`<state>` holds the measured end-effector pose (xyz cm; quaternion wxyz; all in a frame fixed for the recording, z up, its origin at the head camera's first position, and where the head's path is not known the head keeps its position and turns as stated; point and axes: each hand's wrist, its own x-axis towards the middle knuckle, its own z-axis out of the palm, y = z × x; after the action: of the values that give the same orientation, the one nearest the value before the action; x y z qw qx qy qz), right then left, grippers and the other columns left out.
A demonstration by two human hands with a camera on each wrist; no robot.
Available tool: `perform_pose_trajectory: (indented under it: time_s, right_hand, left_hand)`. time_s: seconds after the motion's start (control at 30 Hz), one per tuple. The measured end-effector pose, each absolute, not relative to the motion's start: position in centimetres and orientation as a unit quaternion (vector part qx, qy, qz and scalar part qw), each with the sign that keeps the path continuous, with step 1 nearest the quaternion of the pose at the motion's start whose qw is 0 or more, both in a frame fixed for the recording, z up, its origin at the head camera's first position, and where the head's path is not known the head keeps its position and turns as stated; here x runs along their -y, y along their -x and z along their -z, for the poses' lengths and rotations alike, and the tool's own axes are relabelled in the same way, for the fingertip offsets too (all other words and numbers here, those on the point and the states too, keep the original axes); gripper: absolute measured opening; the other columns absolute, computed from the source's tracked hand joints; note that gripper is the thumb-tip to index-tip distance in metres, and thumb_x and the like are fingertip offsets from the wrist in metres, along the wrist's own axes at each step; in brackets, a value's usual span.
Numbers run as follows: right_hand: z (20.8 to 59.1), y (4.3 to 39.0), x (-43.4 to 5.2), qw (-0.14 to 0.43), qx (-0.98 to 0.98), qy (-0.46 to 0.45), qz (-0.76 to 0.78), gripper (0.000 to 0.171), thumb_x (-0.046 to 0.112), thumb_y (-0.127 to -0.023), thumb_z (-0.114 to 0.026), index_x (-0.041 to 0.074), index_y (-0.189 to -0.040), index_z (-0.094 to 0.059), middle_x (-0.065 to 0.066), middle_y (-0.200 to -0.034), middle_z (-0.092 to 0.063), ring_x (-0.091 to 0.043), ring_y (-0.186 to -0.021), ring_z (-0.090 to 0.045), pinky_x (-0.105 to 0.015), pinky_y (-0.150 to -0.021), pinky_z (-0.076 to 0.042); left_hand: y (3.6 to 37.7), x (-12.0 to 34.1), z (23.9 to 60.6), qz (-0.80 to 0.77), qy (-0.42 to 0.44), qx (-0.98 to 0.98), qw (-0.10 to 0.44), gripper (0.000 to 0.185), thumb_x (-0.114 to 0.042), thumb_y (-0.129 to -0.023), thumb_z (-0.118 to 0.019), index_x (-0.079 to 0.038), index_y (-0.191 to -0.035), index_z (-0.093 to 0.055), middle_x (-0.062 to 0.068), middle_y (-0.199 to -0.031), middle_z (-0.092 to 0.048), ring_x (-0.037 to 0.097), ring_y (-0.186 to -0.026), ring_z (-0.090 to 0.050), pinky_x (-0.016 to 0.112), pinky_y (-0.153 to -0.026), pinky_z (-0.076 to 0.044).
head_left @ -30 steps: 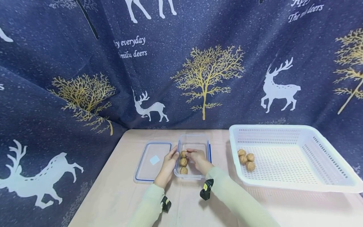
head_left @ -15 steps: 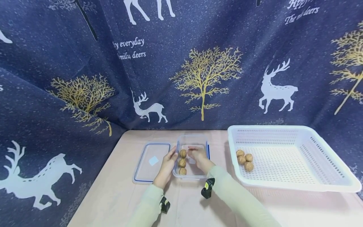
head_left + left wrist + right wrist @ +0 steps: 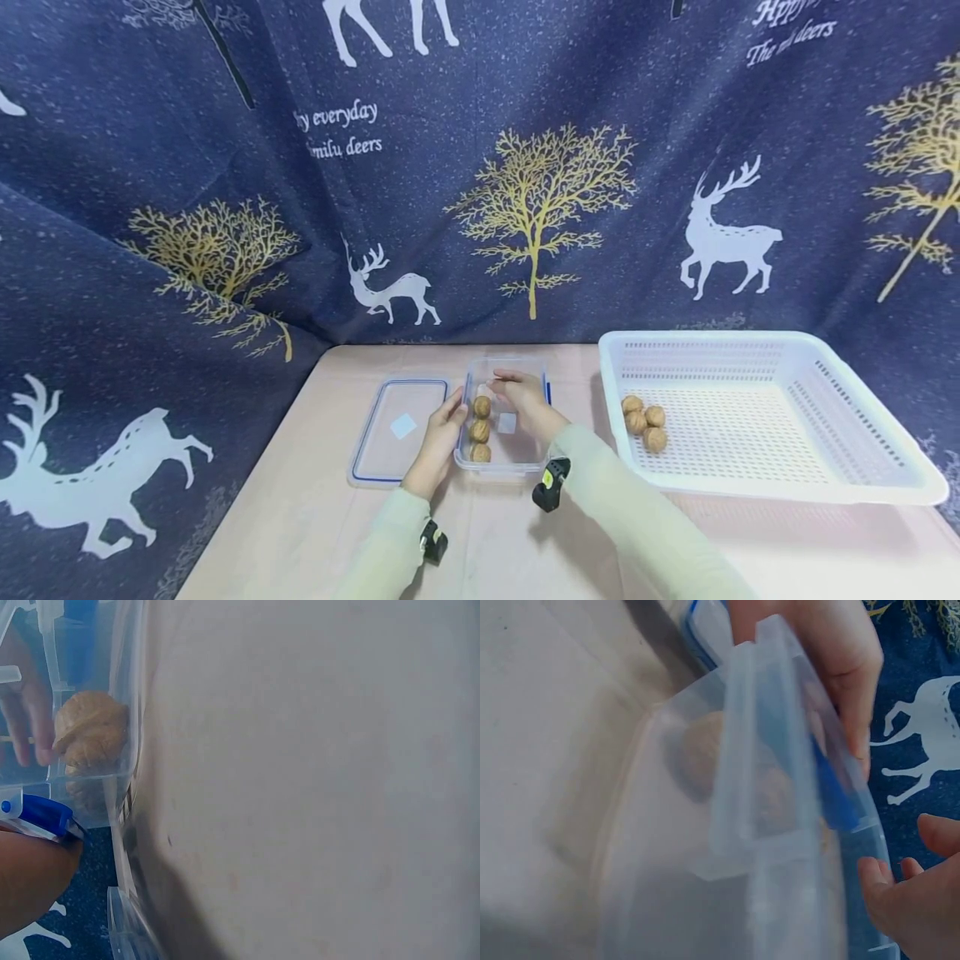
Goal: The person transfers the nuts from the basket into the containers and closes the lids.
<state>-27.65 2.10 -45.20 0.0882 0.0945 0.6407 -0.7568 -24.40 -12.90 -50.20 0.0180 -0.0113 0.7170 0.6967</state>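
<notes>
- Box [image 3: 501, 368]: clear plastic, rectangular, blue latch strips on its long sides; open, upright on the table, between the lid and the basket. Left hand [image 3: 438, 437] rests flat against its left wall; right hand [image 3: 525, 402] is over its far right part, fingers loosely curled, holding nothing visible.
- Walnuts [image 3: 481, 429]: three, tan, wrinkled shells; in a row along the box's left wall, near to far, touching or nearly so. In the left wrist view one walnut [image 3: 91, 739] shows through the clear wall.
- Small pale square patch on the box floor, just right of the walnuts.
</notes>
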Motion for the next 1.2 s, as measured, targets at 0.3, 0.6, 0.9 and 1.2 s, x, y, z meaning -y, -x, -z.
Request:
perform_pose_trajectory:
  time_s: [0.3, 0.6, 0.9, 1.2]
  right_hand:
    - [42.3, 28.0, -3.4, 0.116, -0.634, -0.043, 0.764, 0.042, -0.003, -0.092, -0.056, -0.009, -0.133, -0.049, -0.028, -0.136, -0.049, -0.039, -0.127, -0.047, -0.038, -0.107, -0.042]
    - [39.1, 29.3, -5.9, 0.123, -0.614, -0.022, 0.779, 0.046, -0.001, -0.092, -0.06, -0.008, -0.135, -0.048, -0.026, -0.139, -0.047, -0.036, -0.127, -0.049, -0.038, -0.108, -0.041]
    - [36.8, 29.7, -9.4, 0.132, -0.622, 0.011, 0.771, 0.047, -0.001, -0.096, -0.053, -0.006, -0.141, -0.04, -0.024, -0.144, -0.042, -0.033, -0.132, -0.044, -0.033, -0.108, -0.04]
    - [35.8, 29.9, -13.1, 0.124, -0.635, 0.049, 0.761, 0.051, 0.003, -0.097, -0.053, -0.005, -0.144, -0.035, -0.025, -0.147, -0.039, -0.034, -0.134, -0.041, -0.037, -0.111, -0.036]
  left_hand:
    - [24.5, 12.9, 50.4, -0.692, 0.015, -0.722, 0.022, 0.049, -0.012, -0.101, -0.043, -0.002, -0.147, -0.034, 0.02, -0.154, -0.028, 0.038, -0.143, -0.021, 0.05, -0.118, -0.016]
    - [24.5, 12.9, 50.4, -0.694, 0.014, -0.719, 0.02, 0.048, -0.012, -0.101, -0.043, -0.001, -0.147, -0.034, 0.021, -0.153, -0.028, 0.039, -0.142, -0.021, 0.05, -0.117, -0.015]
    - [24.3, 12.9, 50.1, -0.698, 0.014, -0.716, 0.021, 0.048, -0.01, -0.101, -0.042, 0.002, -0.146, -0.033, 0.022, -0.153, -0.027, 0.039, -0.142, -0.021, 0.05, -0.118, -0.015]
    - [24.2, 12.8, 49.9, -0.704, 0.006, -0.71, 0.013, 0.048, -0.008, -0.1, -0.043, 0.004, -0.145, -0.034, 0.023, -0.152, -0.028, 0.038, -0.142, -0.021, 0.049, -0.118, -0.014]
